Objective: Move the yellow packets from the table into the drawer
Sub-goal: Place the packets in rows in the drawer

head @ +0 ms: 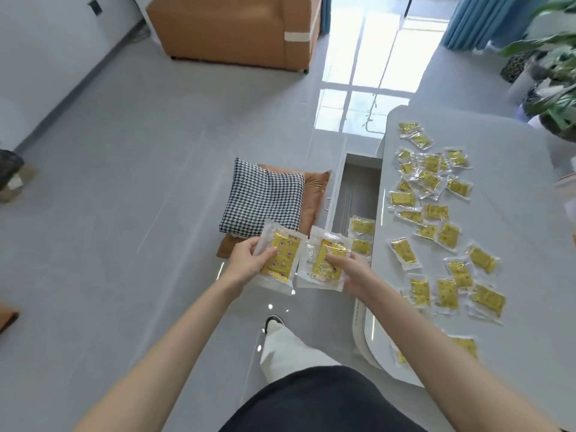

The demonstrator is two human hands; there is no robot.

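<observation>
My left hand (249, 257) grips one yellow packet in clear plastic wrap (279, 255), thumb pressed on its face. My right hand (353, 272) grips a second yellow packet (325, 260), maybe two stacked; I cannot tell. Both packets are just left of the open white drawer (358, 188), above the floor. Two more packets (361, 227) lie inside the drawer. Many packets (436, 213) are spread on the grey table top (514, 213), right of the drawer.

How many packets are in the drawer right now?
2 visible: one packet and a second packet just nearer, both at the near end of the open drawer. More may hide behind the right hand.
</observation>
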